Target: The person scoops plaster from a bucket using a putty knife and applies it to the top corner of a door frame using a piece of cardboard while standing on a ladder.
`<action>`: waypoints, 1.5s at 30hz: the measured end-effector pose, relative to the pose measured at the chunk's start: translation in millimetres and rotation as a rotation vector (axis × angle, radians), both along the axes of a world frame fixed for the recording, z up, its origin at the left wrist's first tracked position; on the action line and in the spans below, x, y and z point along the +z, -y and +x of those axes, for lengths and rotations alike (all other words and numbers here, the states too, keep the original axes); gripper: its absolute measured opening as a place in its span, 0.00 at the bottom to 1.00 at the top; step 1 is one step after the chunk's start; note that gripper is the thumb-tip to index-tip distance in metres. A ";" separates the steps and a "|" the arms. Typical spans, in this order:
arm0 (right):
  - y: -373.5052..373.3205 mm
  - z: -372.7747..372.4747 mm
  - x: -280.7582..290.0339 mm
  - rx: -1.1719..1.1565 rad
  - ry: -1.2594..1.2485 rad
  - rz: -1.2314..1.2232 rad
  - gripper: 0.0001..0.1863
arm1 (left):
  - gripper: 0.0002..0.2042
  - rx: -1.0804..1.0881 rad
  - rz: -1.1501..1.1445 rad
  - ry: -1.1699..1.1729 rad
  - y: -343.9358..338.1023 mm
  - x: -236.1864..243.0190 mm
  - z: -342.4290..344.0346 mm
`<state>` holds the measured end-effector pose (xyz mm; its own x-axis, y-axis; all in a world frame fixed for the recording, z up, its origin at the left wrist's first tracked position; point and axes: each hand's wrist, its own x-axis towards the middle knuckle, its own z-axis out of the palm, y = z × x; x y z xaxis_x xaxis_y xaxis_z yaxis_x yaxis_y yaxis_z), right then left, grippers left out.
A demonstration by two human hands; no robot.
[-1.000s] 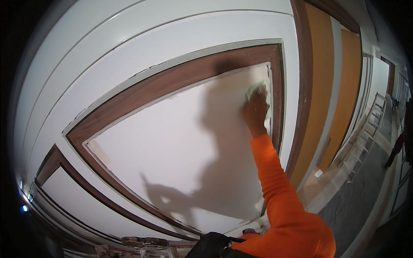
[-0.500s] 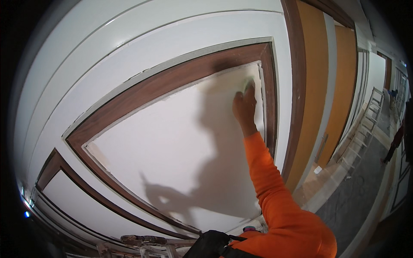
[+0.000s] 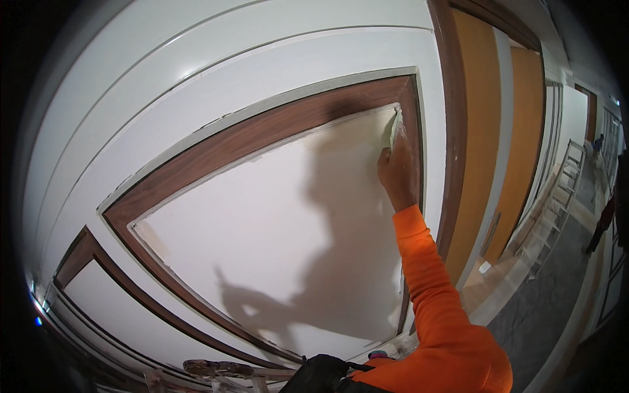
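Note:
My right hand (image 3: 397, 170) is raised on an orange-sleeved arm to the upper right corner of a white wall panel (image 3: 262, 209). Its fingers are closed on a thin pale-green piece (image 3: 395, 130), too small to tell its exact kind. That piece lies along the inner edge of the brown wood frame (image 3: 410, 114) around the panel. Rough whitish filler runs along the seam between panel and frame. A yellowish patch (image 3: 334, 145) marks the panel's top. My shadow falls across its middle. My left hand is out of view.
A paint-spotted ladder top (image 3: 216, 368) stands at the lower left, beside a black bag-like thing (image 3: 321, 374). Right of the frame are ochre door panels (image 3: 475, 131). Farther right, a metal ladder (image 3: 557, 203) lies near the grey floor (image 3: 547, 314), with a dark-clothed person (image 3: 601, 219) partly visible.
My right hand has moved right, from the panel face to the frame's inner edge near the corner, still gripping the pale-green piece. The view has shifted slightly.

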<state>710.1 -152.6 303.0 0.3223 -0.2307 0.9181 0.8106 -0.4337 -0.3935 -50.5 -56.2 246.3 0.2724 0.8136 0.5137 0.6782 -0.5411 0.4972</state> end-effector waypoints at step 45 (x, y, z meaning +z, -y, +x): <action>-13.5 3.0 -6.0 -0.228 -0.072 -0.287 0.33 | 0.22 0.075 -0.004 -0.054 14.3 22.5 14.4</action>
